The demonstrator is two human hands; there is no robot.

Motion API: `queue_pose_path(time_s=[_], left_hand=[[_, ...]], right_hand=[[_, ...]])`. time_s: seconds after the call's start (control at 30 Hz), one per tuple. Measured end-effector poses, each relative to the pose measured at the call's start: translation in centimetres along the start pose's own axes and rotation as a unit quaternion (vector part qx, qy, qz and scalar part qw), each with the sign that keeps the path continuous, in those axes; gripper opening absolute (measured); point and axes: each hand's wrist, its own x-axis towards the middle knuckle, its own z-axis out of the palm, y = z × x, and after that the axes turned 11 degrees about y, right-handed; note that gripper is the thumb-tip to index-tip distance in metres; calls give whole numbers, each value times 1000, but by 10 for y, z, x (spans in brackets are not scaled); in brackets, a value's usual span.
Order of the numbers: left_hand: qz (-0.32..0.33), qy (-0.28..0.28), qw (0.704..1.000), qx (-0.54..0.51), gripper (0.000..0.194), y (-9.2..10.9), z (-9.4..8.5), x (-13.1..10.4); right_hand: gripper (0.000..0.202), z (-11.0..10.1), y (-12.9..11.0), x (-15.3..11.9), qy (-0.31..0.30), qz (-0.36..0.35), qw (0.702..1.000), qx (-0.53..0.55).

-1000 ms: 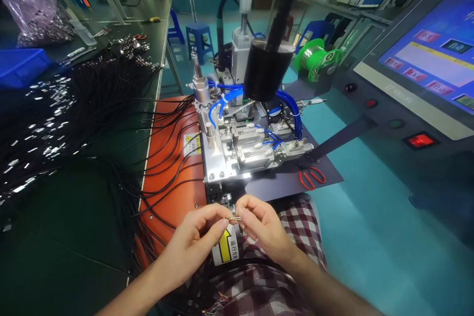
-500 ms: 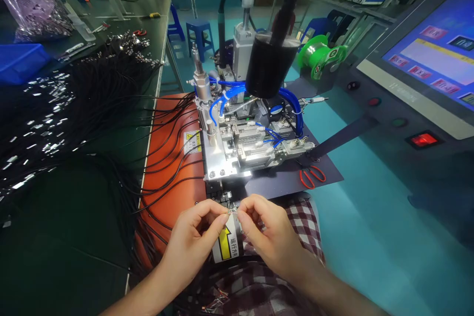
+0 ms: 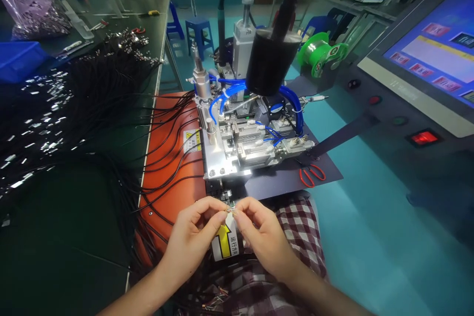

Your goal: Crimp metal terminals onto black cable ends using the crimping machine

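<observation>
Thumb and forefinger of my left hand (image 3: 198,237) are pinched together at the machine's near end. My right hand (image 3: 264,237) pinches in the same way, its fingertips almost touching the left ones. Between them show thin pale wire ends (image 3: 230,210), too small to make out fully. Just beyond is a small metal fixture (image 3: 226,194) on the track of the bench machine (image 3: 218,158). A white label with a yellow arrow (image 3: 223,244) lies below my fingers. Black cables (image 3: 174,177) run from the machine's left side across an orange surface (image 3: 163,143).
Bundled black cables (image 3: 99,69) cover the dark table at left, beside a blue bin (image 3: 22,61). Red-handled scissors (image 3: 312,176) lie on the machine's dark plate. A control panel (image 3: 414,94) stands at right, a green spool (image 3: 318,54) behind. Loose wires (image 3: 218,296) rest on my lap.
My right hand has shifted slightly left and its fingertips have closed in on the left hand's. The wire ends between them sit at a slightly different angle. The machine looks the same.
</observation>
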Motion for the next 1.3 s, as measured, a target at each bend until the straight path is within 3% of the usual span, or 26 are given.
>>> queue_pose_path(time_s=[0.07,0.13,0.27,0.4,0.67,0.83,1.07,1.17,1.3], left_hand=[[-8,0,1000,-5,15,1,0,1],[1,8,1000,-3,15,2,1,1],[33,26,999,25,14,1,1,-1],[37,27,998,33,14,2,2,-3],[-30,-33,999,5,13,9,-2,1],[-58,-68,996,-17,13,9,-3,2],[-83,-65,994,-30,19,7,-1,1],[-86,-68,993,-41,17,5,-1,1],[-91,-73,992,-57,14,4,-2,2]], right_hand=[[18,-1,-1,1,9,-26,999,-22],[16,-5,-5,4,31,-114,989,-89],[15,-16,-15,9,51,-275,929,-242],[17,-19,-20,8,56,-343,885,-311],[12,-14,-4,2,75,-340,895,-279],[13,-16,-11,4,63,-330,899,-280],[20,-15,-15,8,20,-385,866,-318],[14,-15,-6,6,33,-356,892,-277],[11,-10,3,1,62,-243,953,-167]])
